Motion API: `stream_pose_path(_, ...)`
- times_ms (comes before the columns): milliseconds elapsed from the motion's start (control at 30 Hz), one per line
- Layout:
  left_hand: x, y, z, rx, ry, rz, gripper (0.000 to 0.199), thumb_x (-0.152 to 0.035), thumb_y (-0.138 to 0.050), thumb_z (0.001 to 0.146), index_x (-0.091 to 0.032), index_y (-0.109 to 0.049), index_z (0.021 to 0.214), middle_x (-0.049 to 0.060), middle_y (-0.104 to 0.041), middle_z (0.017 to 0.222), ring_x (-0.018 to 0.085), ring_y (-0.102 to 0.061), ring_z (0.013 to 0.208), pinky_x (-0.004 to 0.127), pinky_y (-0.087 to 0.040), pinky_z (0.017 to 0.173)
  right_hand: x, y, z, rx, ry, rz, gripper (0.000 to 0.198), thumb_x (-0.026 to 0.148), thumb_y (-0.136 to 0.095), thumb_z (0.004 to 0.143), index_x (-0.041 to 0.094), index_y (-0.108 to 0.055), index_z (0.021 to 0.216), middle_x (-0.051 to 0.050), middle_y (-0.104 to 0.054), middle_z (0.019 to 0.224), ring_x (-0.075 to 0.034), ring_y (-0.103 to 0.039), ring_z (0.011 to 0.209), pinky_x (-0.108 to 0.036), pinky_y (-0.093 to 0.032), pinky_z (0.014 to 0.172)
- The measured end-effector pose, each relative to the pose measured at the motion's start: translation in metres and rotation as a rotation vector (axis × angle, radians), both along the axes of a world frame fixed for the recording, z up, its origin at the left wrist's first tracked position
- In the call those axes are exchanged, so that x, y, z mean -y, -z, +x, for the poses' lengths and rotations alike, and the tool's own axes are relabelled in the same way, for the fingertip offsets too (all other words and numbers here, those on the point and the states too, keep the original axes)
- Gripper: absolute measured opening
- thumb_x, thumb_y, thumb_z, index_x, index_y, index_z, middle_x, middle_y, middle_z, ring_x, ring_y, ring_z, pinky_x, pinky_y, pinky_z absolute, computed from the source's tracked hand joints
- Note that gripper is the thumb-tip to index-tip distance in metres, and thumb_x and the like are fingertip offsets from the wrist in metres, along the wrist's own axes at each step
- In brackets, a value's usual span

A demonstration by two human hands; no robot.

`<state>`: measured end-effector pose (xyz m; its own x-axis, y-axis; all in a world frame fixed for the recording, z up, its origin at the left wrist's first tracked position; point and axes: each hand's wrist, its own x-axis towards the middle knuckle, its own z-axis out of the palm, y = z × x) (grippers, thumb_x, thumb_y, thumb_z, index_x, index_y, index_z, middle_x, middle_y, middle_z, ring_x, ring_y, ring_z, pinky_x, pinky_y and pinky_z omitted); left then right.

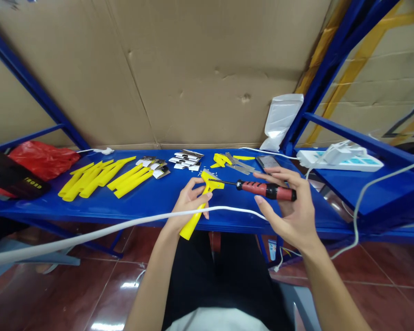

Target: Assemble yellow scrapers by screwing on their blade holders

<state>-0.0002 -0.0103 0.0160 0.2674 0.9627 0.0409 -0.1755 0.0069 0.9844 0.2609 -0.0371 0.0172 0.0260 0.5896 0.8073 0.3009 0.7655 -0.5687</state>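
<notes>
My left hand (pixel 192 200) is closed around the neck of a yellow scraper (pixel 192 224), whose wide head points away from me. In my right hand (pixel 293 209) lies a screwdriver (pixel 253 187) with a red and black handle, the fingers loosely curled about it. Its shaft points left, and the tip meets the scraper's head. Just beyond the head, small bright bits, too small to make out, are scattered on the table. Behind them are loose metal blades (pixel 242 164) and small yellow plastic pieces (pixel 221 160).
On the blue table (pixel 152 202) lie several yellow handles (pixel 89 180), scrapers with card sleeves (pixel 133 181) and a stack of cards (pixel 186 159). A white cable (pixel 124 227) crosses in front of my hands. A power strip (pixel 341 160) and a red bag (pixel 43 158) flank the work area.
</notes>
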Motion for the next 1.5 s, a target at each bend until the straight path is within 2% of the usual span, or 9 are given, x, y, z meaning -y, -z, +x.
stream_pose_path(267,0.0,0.002,0.001,-0.013,0.058,0.012,0.059,-0.041,-0.093,0.085,-0.019,-0.054,0.123,0.008,-0.076,0.116,0.009,-0.065,0.048,0.028,-0.06,0.05,-0.001,0.003,0.002,-0.019,0.303,0.183,0.042,0.019,-0.097,0.082,0.025,-0.07,0.114,-0.003,-0.075,0.099,-0.025,-0.079,0.087,-0.041,-0.068,0.08)
stream_pose_path(467,0.0,0.002,-0.001,-0.017,0.034,-0.006,0.059,-0.042,-0.091,0.088,-0.021,-0.052,0.127,0.002,-0.074,0.104,0.01,-0.067,0.05,0.028,-0.062,0.051,-0.002,0.0,-0.003,-0.01,-0.002,0.082,0.062,0.018,-0.091,0.087,0.028,-0.057,0.137,-0.013,-0.067,0.141,-0.033,-0.077,0.125,-0.054,-0.068,0.103)
stream_pose_path(667,0.0,0.005,-0.002,-0.006,0.067,0.015,0.056,-0.041,-0.089,0.09,-0.02,-0.053,0.129,0.006,-0.074,0.115,0.009,-0.067,0.05,0.029,-0.063,0.053,-0.004,0.001,-0.007,-0.019,0.254,0.276,0.044,0.016,-0.097,0.082,0.026,-0.068,0.113,-0.003,-0.076,0.099,-0.028,-0.081,0.091,-0.049,-0.071,0.086)
stream_pose_path(733,-0.001,0.006,-0.002,-0.01,0.062,0.013,0.057,-0.041,-0.09,0.09,-0.021,-0.053,0.128,0.007,-0.074,0.117,0.009,-0.067,0.05,0.029,-0.063,0.053,-0.003,0.002,-0.008,-0.021,0.245,0.222,0.042,0.016,-0.094,0.085,0.026,-0.068,0.117,-0.004,-0.075,0.103,-0.027,-0.08,0.092,-0.049,-0.071,0.088)
stream_pose_path(900,-0.001,0.006,-0.003,-0.017,0.024,0.015,0.057,-0.044,-0.09,0.09,-0.022,-0.054,0.127,0.003,-0.073,0.107,0.01,-0.067,0.051,0.027,-0.062,0.052,-0.003,0.003,-0.008,-0.046,-0.074,0.068,0.06,0.011,-0.088,0.086,0.028,-0.058,0.136,-0.013,-0.063,0.144,-0.034,-0.076,0.129,-0.058,-0.07,0.105)
stream_pose_path(1000,0.0,0.005,-0.002,-0.001,0.027,0.005,0.058,-0.044,-0.091,0.088,-0.022,-0.054,0.126,0.003,-0.073,0.11,0.009,-0.066,0.05,0.028,-0.062,0.051,-0.005,0.003,-0.008,-0.025,0.035,0.182,0.057,0.01,-0.092,0.082,0.027,-0.063,0.127,-0.01,-0.072,0.13,-0.034,-0.077,0.125,-0.056,-0.072,0.099)
stream_pose_path(1167,0.001,0.004,-0.001,0.007,0.058,0.004,0.057,-0.042,-0.09,0.088,-0.021,-0.053,0.126,0.006,-0.074,0.116,0.009,-0.066,0.048,0.029,-0.062,0.052,-0.007,0.005,-0.006,-0.036,0.258,0.277,0.051,0.012,-0.098,0.078,0.025,-0.068,0.117,-0.004,-0.077,0.1,-0.028,-0.081,0.089,-0.05,-0.071,0.086)
stream_pose_path(1367,0.0,0.004,-0.002,0.014,0.031,-0.017,0.059,-0.042,-0.091,0.087,-0.022,-0.051,0.126,0.0,-0.072,0.102,0.01,-0.065,0.049,0.029,-0.062,0.051,-0.005,0.003,-0.004,-0.024,-0.041,0.114,0.06,0.01,-0.089,0.084,0.029,-0.06,0.133,-0.011,-0.067,0.139,-0.035,-0.078,0.124,-0.061,-0.069,0.104)
stream_pose_path(1500,0.001,0.003,-0.001,0.013,0.034,-0.01,0.058,-0.041,-0.09,0.089,-0.022,-0.051,0.127,0.002,-0.073,0.105,0.009,-0.065,0.048,0.028,-0.061,0.051,-0.005,0.003,-0.003,-0.026,0.083,0.172,0.051,0.014,-0.094,0.083,0.029,-0.065,0.122,-0.006,-0.077,0.112,-0.033,-0.082,0.106,-0.056,-0.072,0.091)
